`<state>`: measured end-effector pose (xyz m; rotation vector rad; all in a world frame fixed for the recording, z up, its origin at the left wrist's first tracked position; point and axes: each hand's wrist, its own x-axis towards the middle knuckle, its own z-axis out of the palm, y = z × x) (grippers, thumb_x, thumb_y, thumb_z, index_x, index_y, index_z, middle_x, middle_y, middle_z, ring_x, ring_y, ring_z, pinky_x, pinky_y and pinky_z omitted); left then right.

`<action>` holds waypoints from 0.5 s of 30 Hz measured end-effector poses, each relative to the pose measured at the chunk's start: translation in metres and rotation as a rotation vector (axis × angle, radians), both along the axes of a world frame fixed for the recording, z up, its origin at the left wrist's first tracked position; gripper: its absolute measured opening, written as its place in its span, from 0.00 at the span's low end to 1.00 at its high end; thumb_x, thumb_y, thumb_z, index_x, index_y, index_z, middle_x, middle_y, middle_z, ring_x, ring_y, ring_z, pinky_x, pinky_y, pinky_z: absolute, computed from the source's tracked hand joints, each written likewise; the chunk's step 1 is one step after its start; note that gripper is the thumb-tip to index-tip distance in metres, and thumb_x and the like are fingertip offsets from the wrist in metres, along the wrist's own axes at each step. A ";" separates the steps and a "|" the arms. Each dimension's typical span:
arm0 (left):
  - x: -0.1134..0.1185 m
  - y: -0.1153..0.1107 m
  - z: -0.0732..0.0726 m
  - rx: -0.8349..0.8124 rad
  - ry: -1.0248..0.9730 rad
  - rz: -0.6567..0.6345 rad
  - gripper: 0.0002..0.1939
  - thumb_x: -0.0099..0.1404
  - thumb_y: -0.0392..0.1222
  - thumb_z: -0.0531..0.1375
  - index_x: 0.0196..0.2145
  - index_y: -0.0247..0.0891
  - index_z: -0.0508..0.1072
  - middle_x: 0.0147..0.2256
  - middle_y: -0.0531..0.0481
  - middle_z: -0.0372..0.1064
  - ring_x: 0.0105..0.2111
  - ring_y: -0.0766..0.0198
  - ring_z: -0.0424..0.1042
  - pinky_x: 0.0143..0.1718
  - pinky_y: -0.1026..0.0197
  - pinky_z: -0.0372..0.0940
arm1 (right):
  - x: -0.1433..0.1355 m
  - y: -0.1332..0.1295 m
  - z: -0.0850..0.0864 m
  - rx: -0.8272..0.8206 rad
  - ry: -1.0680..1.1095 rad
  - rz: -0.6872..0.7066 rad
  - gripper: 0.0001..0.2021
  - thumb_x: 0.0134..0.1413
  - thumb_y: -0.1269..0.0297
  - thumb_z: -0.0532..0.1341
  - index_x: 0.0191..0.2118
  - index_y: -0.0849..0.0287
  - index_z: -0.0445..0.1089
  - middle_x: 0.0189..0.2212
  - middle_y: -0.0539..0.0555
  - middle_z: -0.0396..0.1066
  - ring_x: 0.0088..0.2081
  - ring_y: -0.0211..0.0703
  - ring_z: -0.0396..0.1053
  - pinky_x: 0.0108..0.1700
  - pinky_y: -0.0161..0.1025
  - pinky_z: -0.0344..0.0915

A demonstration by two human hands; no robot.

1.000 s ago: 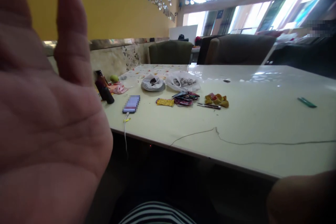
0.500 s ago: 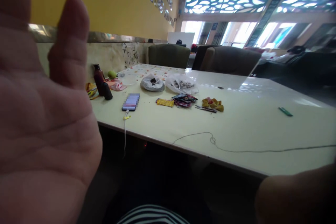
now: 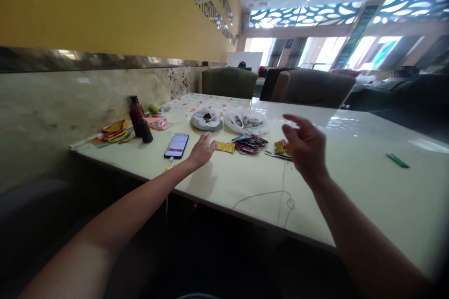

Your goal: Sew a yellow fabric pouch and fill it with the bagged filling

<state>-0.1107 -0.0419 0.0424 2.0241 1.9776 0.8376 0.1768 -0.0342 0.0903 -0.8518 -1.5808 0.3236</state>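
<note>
My left hand (image 3: 202,150) is over the table near its front edge, palm down. Its fingers are stretched out loosely, with nothing visible in them. The fingertips overlap the left end of a yellow packet (image 3: 225,147) in the view; whether they touch it I cannot tell. On the right, my right hand (image 3: 306,147) is raised, thumb and index finger curled toward each other. A thin thread (image 3: 283,184) hangs below its fingertips and lies in a loop near the table's edge. Behind this hand, small yellow pieces (image 3: 279,146) are partly hidden.
A charging phone (image 3: 176,146) lies left of my left hand. Dark bottles (image 3: 140,124), scissors with yellow handles (image 3: 119,137) and a green fruit (image 3: 153,108) are farther left. Behind the packet are a pile of colourful sachets (image 3: 249,144) and two plastic bags (image 3: 245,121). A green object (image 3: 397,160) lies right.
My left hand has moved from close before the camera down and forward over the table. The right arm has come up from the lower right, and the thread now hangs beneath that hand.
</note>
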 end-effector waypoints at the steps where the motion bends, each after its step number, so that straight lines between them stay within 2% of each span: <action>1: 0.000 0.015 -0.013 -0.087 0.029 0.037 0.29 0.73 0.47 0.49 0.66 0.30 0.60 0.70 0.33 0.50 0.71 0.52 0.50 0.70 0.52 0.47 | 0.002 0.011 -0.011 -0.030 -0.023 -0.042 0.19 0.61 0.54 0.63 0.53 0.57 0.74 0.17 0.44 0.60 0.19 0.35 0.56 0.22 0.34 0.57; 4: -0.001 0.034 -0.042 -0.221 0.075 0.112 0.36 0.71 0.53 0.51 0.68 0.27 0.55 0.71 0.26 0.44 0.72 0.41 0.43 0.70 0.38 0.41 | 0.018 0.042 -0.042 -0.131 -0.088 -0.149 0.20 0.59 0.53 0.62 0.52 0.59 0.76 0.18 0.46 0.66 0.22 0.38 0.63 0.28 0.37 0.63; 6: 0.002 0.028 -0.054 -0.273 0.113 0.118 0.41 0.70 0.58 0.49 0.70 0.24 0.51 0.72 0.25 0.39 0.73 0.41 0.39 0.70 0.37 0.37 | 0.033 0.059 -0.053 -0.172 -0.085 -0.180 0.22 0.58 0.53 0.62 0.52 0.61 0.76 0.20 0.49 0.69 0.25 0.41 0.68 0.33 0.40 0.67; 8: 0.014 0.014 -0.061 -0.324 0.228 0.050 0.45 0.71 0.62 0.44 0.71 0.22 0.45 0.73 0.28 0.33 0.74 0.44 0.35 0.71 0.41 0.35 | 0.049 0.072 -0.057 -0.184 -0.055 -0.198 0.23 0.57 0.52 0.62 0.51 0.62 0.76 0.21 0.50 0.70 0.26 0.43 0.70 0.34 0.41 0.67; 10: 0.040 0.001 -0.065 -0.353 0.294 -0.052 0.47 0.70 0.64 0.42 0.72 0.21 0.44 0.73 0.30 0.32 0.74 0.46 0.33 0.72 0.43 0.34 | 0.060 0.083 -0.059 -0.183 -0.018 -0.238 0.23 0.55 0.53 0.61 0.50 0.64 0.77 0.20 0.50 0.68 0.24 0.43 0.68 0.32 0.40 0.66; 12: 0.079 -0.006 -0.066 -0.358 0.307 -0.199 0.48 0.69 0.66 0.42 0.72 0.23 0.44 0.73 0.32 0.31 0.74 0.46 0.32 0.72 0.44 0.34 | 0.067 0.094 -0.062 -0.179 0.011 -0.300 0.23 0.55 0.53 0.61 0.49 0.64 0.77 0.18 0.49 0.66 0.22 0.41 0.64 0.30 0.39 0.64; 15: 0.150 0.005 -0.065 -0.333 0.270 -0.415 0.49 0.69 0.67 0.43 0.72 0.23 0.44 0.74 0.33 0.32 0.74 0.48 0.32 0.72 0.44 0.33 | 0.077 0.105 -0.073 -0.166 -0.003 -0.383 0.22 0.55 0.54 0.59 0.47 0.65 0.78 0.18 0.49 0.65 0.22 0.41 0.63 0.31 0.40 0.64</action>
